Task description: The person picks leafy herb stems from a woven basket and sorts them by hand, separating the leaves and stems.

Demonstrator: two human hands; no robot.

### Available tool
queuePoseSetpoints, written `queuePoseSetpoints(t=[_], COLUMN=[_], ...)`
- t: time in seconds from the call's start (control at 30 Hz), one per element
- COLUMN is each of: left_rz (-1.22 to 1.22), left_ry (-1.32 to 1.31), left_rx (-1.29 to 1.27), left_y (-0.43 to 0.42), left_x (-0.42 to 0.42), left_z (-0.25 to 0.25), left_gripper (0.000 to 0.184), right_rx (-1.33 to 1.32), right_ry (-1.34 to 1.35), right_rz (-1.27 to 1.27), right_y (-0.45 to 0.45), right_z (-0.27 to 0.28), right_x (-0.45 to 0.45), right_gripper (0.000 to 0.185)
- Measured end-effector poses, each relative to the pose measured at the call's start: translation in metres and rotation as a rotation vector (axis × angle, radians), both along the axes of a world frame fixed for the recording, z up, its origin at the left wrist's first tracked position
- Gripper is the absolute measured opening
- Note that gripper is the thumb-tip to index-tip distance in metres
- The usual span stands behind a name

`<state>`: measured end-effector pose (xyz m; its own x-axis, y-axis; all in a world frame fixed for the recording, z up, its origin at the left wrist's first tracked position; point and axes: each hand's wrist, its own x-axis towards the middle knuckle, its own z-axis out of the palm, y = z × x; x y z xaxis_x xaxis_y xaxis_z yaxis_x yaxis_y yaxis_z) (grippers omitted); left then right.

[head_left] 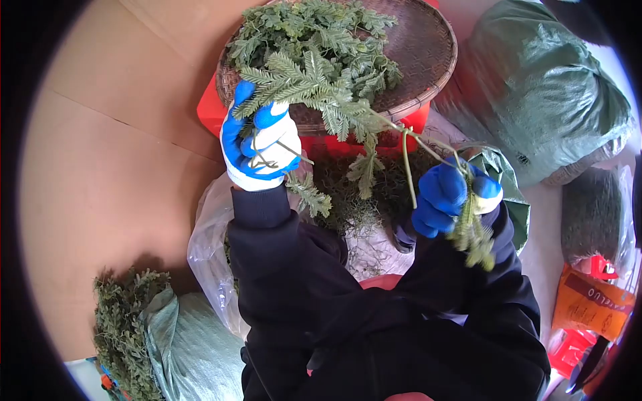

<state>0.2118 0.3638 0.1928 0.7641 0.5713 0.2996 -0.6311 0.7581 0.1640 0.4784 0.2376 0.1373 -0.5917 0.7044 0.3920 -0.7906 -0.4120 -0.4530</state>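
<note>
Both of my hands wear blue-and-white work gloves. My left hand [264, 140] is closed, fingers curled around thin stems and the leaf edge of a green leafy sprig. That fern-like sprig [317, 90] stretches to the right, its bare stalk running to my right hand [455, 197]. My right hand is closed on the stalk, and a leafy tip [473, 240] hangs below its fingers. Just beyond my left hand, a round woven bamboo tray [428, 60] bears a heap of similar leafy sprigs [301, 30]. Stems inside my left palm are partly hidden.
The tray rests on a red stand [208, 107]. Plant scraps [374, 180] litter the floor between my legs, beside a clear plastic bag [210, 247]. A green woven sack [548, 87] stands right; another sack [194, 347] with greenery lies lower left. An orange bag [592, 304] sits far right.
</note>
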Motion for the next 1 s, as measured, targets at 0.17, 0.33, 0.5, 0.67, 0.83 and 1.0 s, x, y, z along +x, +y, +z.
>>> queuePoseSetpoints(t=[0.17, 0.33, 0.5, 0.67, 0.83, 1.0], left_rz=[-0.141, -0.152, -0.168, -0.234, -0.047, -0.055], left_ry=[-0.06, 0.021, 0.033, 0.052, -0.028, -0.145], left_rx=[0.182, 0.156, 0.134, 0.249, 0.048, 0.173], left_y=[0.011, 0.008, 0.003, -0.001, -0.024, -0.008], left_x=[0.002, 0.008, 0.012, 0.008, 0.003, -0.009], left_z=[-0.008, -0.008, -0.006, -0.003, -0.01, -0.063], left_gripper=[0.037, 0.038, 0.038, 0.041, 0.035, 0.029], right_rx=[-0.076, -0.057, -0.372, 0.1, 0.751, 0.788], right_ry=[-0.441, -0.763, -0.243, -0.321, -0.609, -1.297], right_rz=[-0.123, -0.604, -0.351, -0.247, -0.433, -0.628], right_y=[0.003, 0.017, 0.007, 0.012, 0.023, 0.026], right_z=[0.012, 0.005, 0.017, -0.001, -0.005, -0.001], right_x=[0.01, -0.009, -0.013, 0.008, 0.008, -0.001], right_gripper=[0.05, 0.066, 0.074, 0.07, 0.055, 0.066])
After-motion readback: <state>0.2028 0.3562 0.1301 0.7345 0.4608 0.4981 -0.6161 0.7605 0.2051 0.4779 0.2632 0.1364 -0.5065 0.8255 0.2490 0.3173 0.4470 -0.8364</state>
